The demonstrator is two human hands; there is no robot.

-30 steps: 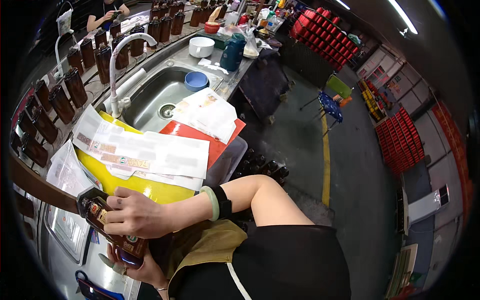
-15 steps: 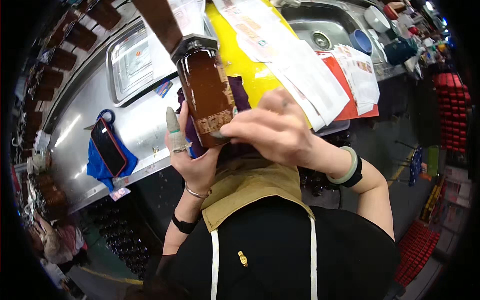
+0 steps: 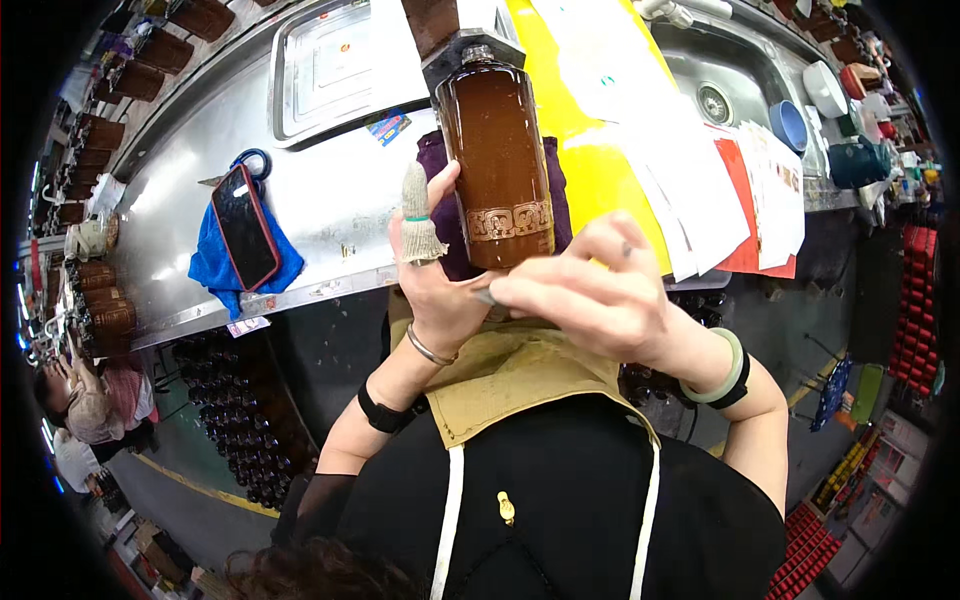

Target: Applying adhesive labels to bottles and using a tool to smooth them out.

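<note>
A glossy brown bottle (image 3: 497, 150) with a pale patterned band near its base lies over a dark purple cloth (image 3: 556, 195), its base toward me. My left hand (image 3: 440, 295) cradles the bottle's lower left side, one finger resting along the glass. A knitted finger cover (image 3: 416, 215) with a green band sheathes another of its fingers, which points away from me. Just below the base, my right hand (image 3: 590, 300) is closed in a pinch near my left thumb. A small greyish tip shows at those fingertips, too small to name.
A brown angular block (image 3: 440, 35) sits at the bottle's neck end. To the left, a phone (image 3: 246, 232) rests on a blue cloth (image 3: 285, 262). White papers (image 3: 690, 215) cover a yellow sheet (image 3: 600, 175) on the right, before a sink (image 3: 690, 60). A metal tray (image 3: 283, 85) is behind.
The bottle has turned: pale patches along its right side no longer show. My right hand has gone from the patterned band to below the base. The whole view has shifted.
</note>
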